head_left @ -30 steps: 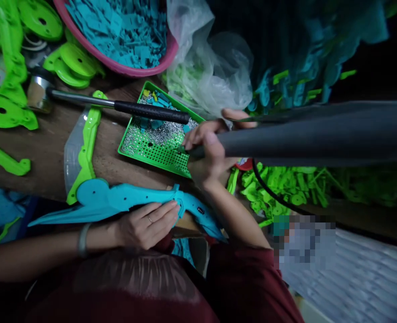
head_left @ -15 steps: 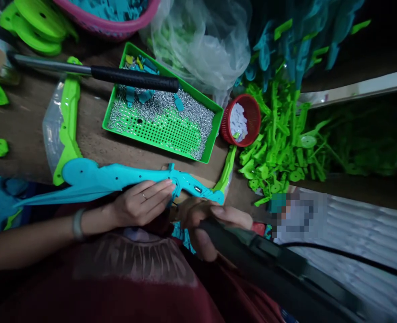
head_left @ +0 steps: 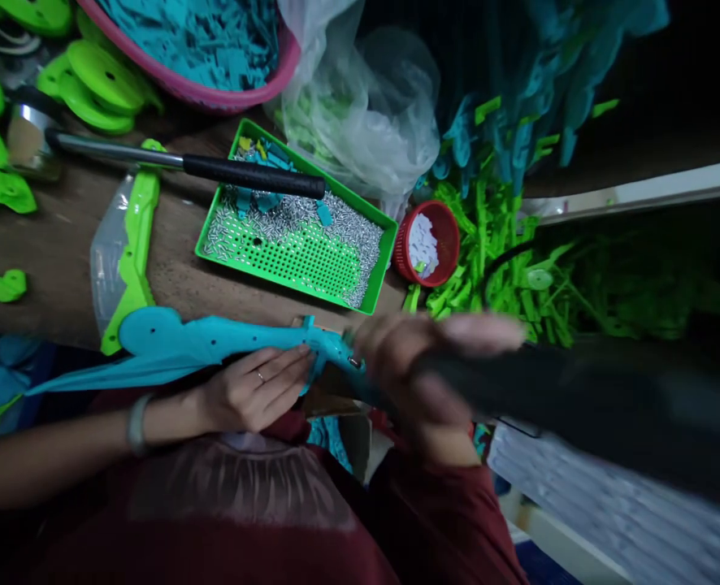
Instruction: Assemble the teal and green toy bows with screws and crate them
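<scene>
L hand (head_left: 262, 386) has its fingers laid together on the long blue part (head_left: 223, 337), abt midway along; thumb's out of sight from here, so can't tell if it's a real grip or just pressing. Part lies along the near edge of the counter (head_left: 61, 260), rounded end by the foot of a green piece (head_left: 137, 236). R hand (head_left: 424, 361) is wrapped round a thick dark tool (head_left: 579, 398), near the part's other end; tip's too blurred to make out.

Main worry, IMO: if the L hand only presses, the part could pivot or slip off the edge under a push, b/c it's long & held at one spot. Tool off-line cd skid into those fingers. Hammer (head_left: 244, 173) handle lies over the green tray (head_left: 280, 290); a knock might scatter the small metal bits (head_left: 366, 252). Poss. snag too: dark cord (head_left: 490, 280) loops near the red basket (head_left: 404, 248).
</scene>
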The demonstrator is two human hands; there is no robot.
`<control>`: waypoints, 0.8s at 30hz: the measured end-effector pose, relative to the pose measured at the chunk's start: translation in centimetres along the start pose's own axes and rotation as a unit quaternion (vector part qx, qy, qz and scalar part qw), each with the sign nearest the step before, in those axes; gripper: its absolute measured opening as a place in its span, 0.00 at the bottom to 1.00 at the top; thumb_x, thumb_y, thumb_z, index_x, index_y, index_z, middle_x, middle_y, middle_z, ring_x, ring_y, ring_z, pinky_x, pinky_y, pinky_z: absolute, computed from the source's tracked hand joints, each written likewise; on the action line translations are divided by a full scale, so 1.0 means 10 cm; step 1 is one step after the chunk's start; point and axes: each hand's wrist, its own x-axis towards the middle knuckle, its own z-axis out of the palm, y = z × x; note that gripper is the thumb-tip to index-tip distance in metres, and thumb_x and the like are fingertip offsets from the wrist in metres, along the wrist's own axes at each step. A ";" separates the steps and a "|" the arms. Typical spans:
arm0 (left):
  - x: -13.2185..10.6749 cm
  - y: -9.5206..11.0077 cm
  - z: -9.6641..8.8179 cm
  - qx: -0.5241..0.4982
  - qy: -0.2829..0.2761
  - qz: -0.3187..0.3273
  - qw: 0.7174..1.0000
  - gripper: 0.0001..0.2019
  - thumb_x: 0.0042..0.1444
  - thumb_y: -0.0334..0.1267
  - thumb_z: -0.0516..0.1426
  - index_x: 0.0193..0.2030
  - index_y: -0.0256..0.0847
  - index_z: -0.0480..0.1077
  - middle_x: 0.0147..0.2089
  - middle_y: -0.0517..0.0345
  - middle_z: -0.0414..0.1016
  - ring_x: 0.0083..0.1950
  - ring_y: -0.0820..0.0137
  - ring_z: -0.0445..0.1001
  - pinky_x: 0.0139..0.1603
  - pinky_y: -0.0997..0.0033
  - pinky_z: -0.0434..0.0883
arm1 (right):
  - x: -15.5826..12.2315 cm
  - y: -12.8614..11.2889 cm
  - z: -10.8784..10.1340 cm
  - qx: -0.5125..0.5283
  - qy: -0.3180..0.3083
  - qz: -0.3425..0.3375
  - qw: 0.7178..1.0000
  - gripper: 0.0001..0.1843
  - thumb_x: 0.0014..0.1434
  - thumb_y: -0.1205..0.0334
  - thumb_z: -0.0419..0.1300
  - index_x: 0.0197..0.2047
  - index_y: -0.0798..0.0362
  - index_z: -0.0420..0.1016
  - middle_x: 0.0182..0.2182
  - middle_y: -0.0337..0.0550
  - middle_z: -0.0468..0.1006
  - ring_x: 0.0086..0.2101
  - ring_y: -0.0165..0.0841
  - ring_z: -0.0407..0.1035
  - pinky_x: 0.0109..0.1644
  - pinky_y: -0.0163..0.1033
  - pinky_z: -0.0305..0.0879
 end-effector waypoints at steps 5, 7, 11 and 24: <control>-0.03 0.00 0.04 0.026 0.023 0.000 0.999 0.14 0.66 0.28 0.50 0.49 0.29 0.75 0.57 0.46 0.77 0.62 0.60 0.72 0.53 0.64 0.76 | 0.73 0.54 0.09 0.010 0.118 -0.030 0.993 0.17 0.57 0.44 0.62 0.40 0.43 0.62 0.19 0.28 0.63 0.16 0.27 0.60 0.19 0.37 0.65; -0.04 0.00 0.05 0.016 0.019 -0.003 1.000 0.14 0.66 0.29 0.50 0.49 0.30 0.75 0.57 0.46 0.77 0.63 0.59 0.72 0.54 0.64 0.76 | 0.95 0.76 0.19 0.044 0.194 -0.081 0.977 0.16 0.58 0.47 0.61 0.43 0.42 0.61 0.19 0.26 0.60 0.15 0.26 0.57 0.18 0.34 0.62; -0.04 -0.01 0.04 -0.007 0.009 -0.005 1.000 0.14 0.66 0.30 0.51 0.50 0.28 0.75 0.59 0.42 0.75 0.63 0.57 0.71 0.55 0.63 0.75 | 1.07 0.98 0.29 0.091 0.251 -0.122 0.956 0.15 0.57 0.53 0.60 0.45 0.43 0.60 0.18 0.24 0.56 0.13 0.24 0.55 0.17 0.32 0.58; -0.04 0.02 0.03 -0.004 0.015 -0.007 1.000 0.13 0.64 0.31 0.53 0.50 0.26 0.75 0.57 0.41 0.77 0.62 0.58 0.72 0.57 0.62 0.73 | 1.08 0.94 0.32 0.081 0.253 -0.123 0.956 0.12 0.58 0.58 0.59 0.45 0.43 0.64 0.19 0.26 0.57 0.16 0.23 0.57 0.20 0.30 0.60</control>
